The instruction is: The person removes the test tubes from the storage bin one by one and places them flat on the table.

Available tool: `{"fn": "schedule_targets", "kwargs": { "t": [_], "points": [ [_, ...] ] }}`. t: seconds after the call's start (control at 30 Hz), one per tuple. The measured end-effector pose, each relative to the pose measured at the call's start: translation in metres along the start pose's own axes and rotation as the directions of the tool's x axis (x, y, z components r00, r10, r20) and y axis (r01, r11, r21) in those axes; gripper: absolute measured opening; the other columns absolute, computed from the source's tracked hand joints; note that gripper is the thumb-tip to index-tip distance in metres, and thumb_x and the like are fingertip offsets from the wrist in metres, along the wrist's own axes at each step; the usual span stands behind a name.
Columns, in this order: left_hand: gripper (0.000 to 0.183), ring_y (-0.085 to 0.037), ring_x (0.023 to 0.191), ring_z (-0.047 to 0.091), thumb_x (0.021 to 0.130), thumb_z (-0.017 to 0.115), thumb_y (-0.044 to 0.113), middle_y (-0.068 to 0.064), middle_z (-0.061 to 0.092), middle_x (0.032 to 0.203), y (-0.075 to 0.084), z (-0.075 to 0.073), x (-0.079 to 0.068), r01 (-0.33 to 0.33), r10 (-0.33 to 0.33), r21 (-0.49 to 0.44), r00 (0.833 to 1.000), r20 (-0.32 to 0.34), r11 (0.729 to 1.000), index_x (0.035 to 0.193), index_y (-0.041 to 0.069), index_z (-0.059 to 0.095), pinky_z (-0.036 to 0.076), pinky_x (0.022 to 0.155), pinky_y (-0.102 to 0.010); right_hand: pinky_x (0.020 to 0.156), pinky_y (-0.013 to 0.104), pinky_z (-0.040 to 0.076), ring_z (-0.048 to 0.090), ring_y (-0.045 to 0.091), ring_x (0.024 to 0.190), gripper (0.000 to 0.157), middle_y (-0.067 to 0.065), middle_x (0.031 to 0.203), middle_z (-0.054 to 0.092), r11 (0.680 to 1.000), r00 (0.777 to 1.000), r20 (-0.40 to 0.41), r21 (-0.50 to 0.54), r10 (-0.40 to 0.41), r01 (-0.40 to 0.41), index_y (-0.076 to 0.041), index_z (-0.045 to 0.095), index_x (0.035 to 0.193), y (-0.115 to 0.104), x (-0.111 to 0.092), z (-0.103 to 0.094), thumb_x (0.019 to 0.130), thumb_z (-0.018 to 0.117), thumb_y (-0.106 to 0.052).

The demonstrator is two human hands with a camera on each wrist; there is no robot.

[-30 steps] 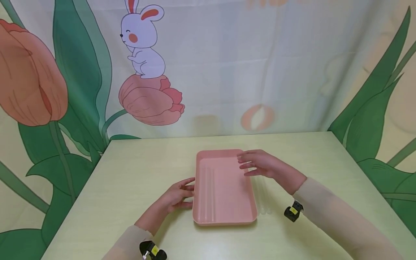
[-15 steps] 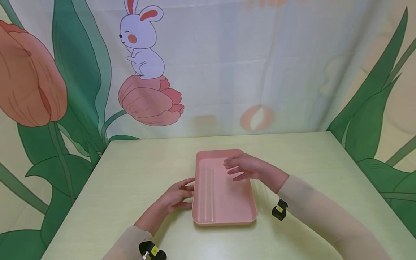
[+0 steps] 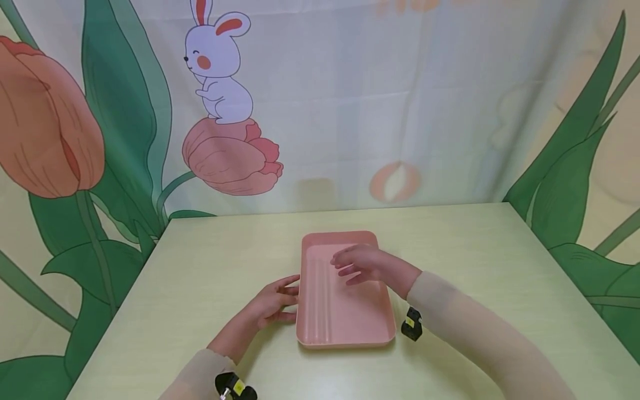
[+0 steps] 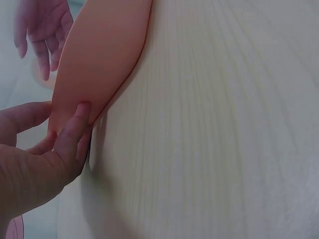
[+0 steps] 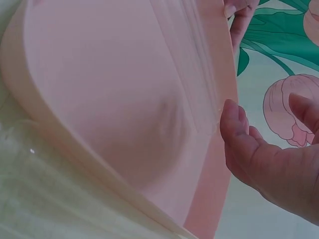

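Observation:
A shallow pink tray [image 3: 357, 311] lies on the table. Several clear, slender tubes [image 3: 317, 303] are laid lengthwise along its left side, hard to tell apart against the pink. My left hand [image 3: 272, 303] rests at the tray's left wall, and in the left wrist view its thumb [image 4: 75, 122] presses the outside of that wall. Over the tray hovers my right hand [image 3: 361, 264], fingers loosely bent and nothing between them. Its fingertips [image 5: 230, 112] overlap the far ends of the tubes in the right wrist view, and its shadow falls on the tray floor.
Beside the tray's right wall, clear shiny tubes [image 5: 30, 152] lie on the table, partly covered by my right arm in the head view. A printed cloth [image 3: 325, 111] with a rabbit and tulips hangs behind the table's [image 3: 225, 244] back edge.
My right hand has moved left from the tray's right rim to over the tubes inside, dropping slightly in view. The left hand and tray have stayed in place.

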State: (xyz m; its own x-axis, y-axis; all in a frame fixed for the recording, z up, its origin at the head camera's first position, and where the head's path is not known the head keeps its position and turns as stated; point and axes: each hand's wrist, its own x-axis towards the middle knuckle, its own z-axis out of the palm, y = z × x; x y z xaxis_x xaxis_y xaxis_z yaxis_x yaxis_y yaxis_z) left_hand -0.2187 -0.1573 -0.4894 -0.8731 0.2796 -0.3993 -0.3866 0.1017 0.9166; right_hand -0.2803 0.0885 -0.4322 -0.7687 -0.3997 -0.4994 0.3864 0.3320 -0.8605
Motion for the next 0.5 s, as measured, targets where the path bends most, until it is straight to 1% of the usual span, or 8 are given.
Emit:
{"fn": "schedule_targets", "kwargs": {
  "t": [0.07, 0.13, 0.23, 0.3, 0.4, 0.43, 0.5],
  "points": [
    [0.066, -0.019, 0.11, 0.066, 0.098, 0.05, -0.007, -0.03, 0.04, 0.158, -0.001, 0.0, 0.0, 0.0, 0.0, 0.001, 1.0, 0.002, 1.0, 0.16, 0.003, 0.03, 0.061, 0.077, -0.033, 0.088, 0.034, 0.059, 0.062, 0.022, 0.112, 0.05, 0.024, 0.147, 0.053, 1.0, 1.0, -0.013, 0.0, 0.009, -0.009, 0.002, 0.05, 0.145, 0.001, 0.003, 0.003, 0.1, 0.057, -0.02],
    [0.065, -0.018, 0.107, 0.066, 0.098, 0.05, -0.007, -0.03, 0.041, 0.158, 0.0, 0.0, 0.0, 0.002, -0.002, 0.002, 1.0, -0.002, 1.0, 0.16, 0.003, 0.03, 0.061, 0.075, -0.032, 0.091, 0.036, 0.059, 0.062, 0.021, 0.109, 0.051, 0.023, 0.145, 0.054, 1.0, 0.999, -0.024, 0.003, 0.025, -0.025, 0.002, 0.051, 0.145, 0.001, 0.005, 0.006, 0.1, 0.058, -0.019],
    [0.065, -0.017, 0.105, 0.066, 0.099, 0.05, -0.006, -0.03, 0.042, 0.158, 0.001, 0.0, 0.0, 0.004, -0.004, 0.004, 1.0, -0.006, 1.0, 0.16, 0.003, 0.031, 0.061, 0.074, -0.031, 0.099, 0.042, 0.058, 0.062, 0.023, 0.111, 0.053, 0.022, 0.143, 0.055, 0.999, 0.998, -0.043, 0.002, 0.045, -0.045, 0.002, 0.05, 0.146, 0.002, 0.011, 0.009, 0.098, 0.061, -0.019],
    [0.064, -0.017, 0.104, 0.066, 0.099, 0.05, -0.006, -0.03, 0.042, 0.157, 0.001, 0.0, 0.0, 0.002, -0.002, 0.006, 1.0, -0.007, 1.0, 0.16, 0.003, 0.031, 0.061, 0.074, -0.031, 0.1, 0.042, 0.057, 0.062, 0.024, 0.112, 0.055, 0.021, 0.141, 0.057, 0.998, 0.997, -0.057, 0.0, 0.055, -0.055, 0.003, 0.05, 0.146, 0.004, 0.014, 0.011, 0.097, 0.062, -0.018],
    [0.064, -0.017, 0.104, 0.066, 0.099, 0.05, -0.006, -0.03, 0.043, 0.157, 0.002, 0.001, 0.001, 0.004, -0.004, 0.003, 1.0, -0.01, 1.0, 0.159, 0.003, 0.032, 0.061, 0.075, -0.031, 0.092, 0.038, 0.06, 0.062, 0.02, 0.103, 0.053, 0.015, 0.124, 0.062, 0.998, 0.995, -0.077, -0.013, 0.063, -0.065, 0.004, 0.053, 0.143, 0.007, 0.02, 0.013, 0.095, 0.065, -0.016],
    [0.064, -0.017, 0.104, 0.066, 0.099, 0.05, -0.006, -0.03, 0.043, 0.157, 0.001, 0.001, 0.001, 0.003, -0.003, 0.005, 1.0, -0.008, 1.0, 0.159, 0.003, 0.032, 0.061, 0.075, -0.032, 0.088, 0.036, 0.06, 0.062, 0.018, 0.097, 0.05, 0.012, 0.114, 0.063, 0.998, 0.995, -0.081, -0.026, 0.062, -0.064, 0.004, 0.055, 0.14, 0.008, 0.022, 0.014, 0.094, 0.066, -0.016],
    [0.064, -0.017, 0.104, 0.066, 0.099, 0.051, -0.006, -0.03, 0.042, 0.157, 0.001, 0.001, 0.001, 0.007, -0.007, 0.005, 1.0, -0.007, 1.0, 0.159, 0.003, 0.032, 0.061, 0.076, -0.033, 0.079, 0.03, 0.06, 0.059, 0.013, 0.085, 0.045, 0.005, 0.096, 0.061, 0.997, 0.994, -0.086, -0.042, 0.068, -0.071, 0.004, 0.06, 0.134, 0.011, 0.025, 0.015, 0.094, 0.067, -0.014]
  ]
}}
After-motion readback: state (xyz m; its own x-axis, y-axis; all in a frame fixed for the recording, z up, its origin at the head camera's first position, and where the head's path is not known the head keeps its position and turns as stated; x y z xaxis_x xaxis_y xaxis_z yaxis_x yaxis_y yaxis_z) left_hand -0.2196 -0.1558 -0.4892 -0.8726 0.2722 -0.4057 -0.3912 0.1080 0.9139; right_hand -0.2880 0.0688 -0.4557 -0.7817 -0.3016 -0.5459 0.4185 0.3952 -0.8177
